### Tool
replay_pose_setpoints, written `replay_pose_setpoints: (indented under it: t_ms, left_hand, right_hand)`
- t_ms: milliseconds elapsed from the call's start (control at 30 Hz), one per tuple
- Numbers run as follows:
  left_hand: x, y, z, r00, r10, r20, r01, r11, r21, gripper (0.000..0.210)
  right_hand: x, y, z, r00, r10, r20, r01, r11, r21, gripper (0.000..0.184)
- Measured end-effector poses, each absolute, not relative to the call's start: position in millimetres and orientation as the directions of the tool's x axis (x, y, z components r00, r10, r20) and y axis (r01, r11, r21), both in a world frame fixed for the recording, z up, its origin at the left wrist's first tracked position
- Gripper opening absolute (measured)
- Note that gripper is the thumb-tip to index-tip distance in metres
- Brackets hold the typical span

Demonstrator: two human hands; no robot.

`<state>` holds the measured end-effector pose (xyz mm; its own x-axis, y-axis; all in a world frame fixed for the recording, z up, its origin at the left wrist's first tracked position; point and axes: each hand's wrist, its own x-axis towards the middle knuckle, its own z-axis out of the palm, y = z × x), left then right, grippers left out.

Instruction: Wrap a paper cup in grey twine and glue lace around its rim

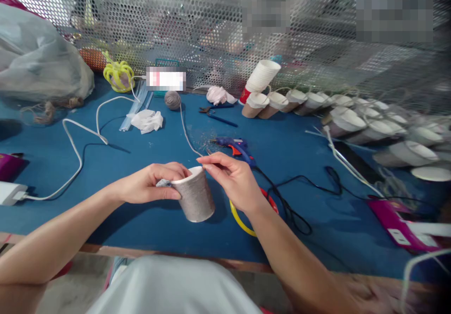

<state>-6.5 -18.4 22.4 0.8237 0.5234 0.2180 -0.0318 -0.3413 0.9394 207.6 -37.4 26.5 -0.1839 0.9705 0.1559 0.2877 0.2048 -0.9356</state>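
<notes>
A paper cup (197,199) wrapped in grey-brown yarn is tilted over the blue table in front of me. My left hand (164,182) grips it by the rim, thumb outside and fingers inside the white mouth. At the cup's upper right edge, my right hand (229,175) pinches the grey yarn (188,137) between thumb and fingertips. That strand runs back to a yarn ball (172,100) farther up the table. Just beyond my right hand lies a blue glue gun (232,143) with an orange trigger. A small greyish scrap (163,183) shows by my left thumb.
Several yarn-wrapped cups (343,119) with handles crowd the right side, near a stack of white cups (264,75). Pliers (218,115), crumpled tissue (147,121), a white cable (75,128) and a black cord (282,206) lie about. A yellow ring (241,222) is beside my right wrist.
</notes>
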Motion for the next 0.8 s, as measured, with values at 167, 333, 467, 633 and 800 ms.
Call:
replay_pose_setpoints:
  t_ms: [167, 333, 467, 633, 800]
  left_hand:
    - [-7, -18, 23, 0.834, 0.491, 0.252, -0.089, -0.331, 0.939, 0.010]
    - [-8, -17, 26, 0.849, 0.472, 0.237, -0.080, -0.329, 0.941, 0.010]
    - [-10, -14, 26, 0.859, 0.467, 0.209, -0.054, -0.323, 0.945, 0.013]
    - [-13, -6, 16, 0.861, 0.490, 0.133, 0.041, -0.329, 0.943, 0.018]
    - [-16, -3, 11, 0.848, 0.525, 0.073, 0.156, -0.380, 0.912, 0.016]
  right_hand:
    - [212, -36, 27, -0.327, 0.919, 0.221, 0.348, 0.334, -0.876, 0.020]
    - [213, -36, 30, -0.395, 0.895, 0.207, 0.412, 0.374, -0.831, 0.019]
    - [213, -36, 31, -0.413, 0.888, 0.203, 0.439, 0.389, -0.810, 0.019]
    - [212, -33, 22, -0.393, 0.898, 0.199, 0.495, 0.388, -0.777, 0.019]
    - [210, -30, 12, -0.372, 0.907, 0.198, 0.558, 0.389, -0.733, 0.018]
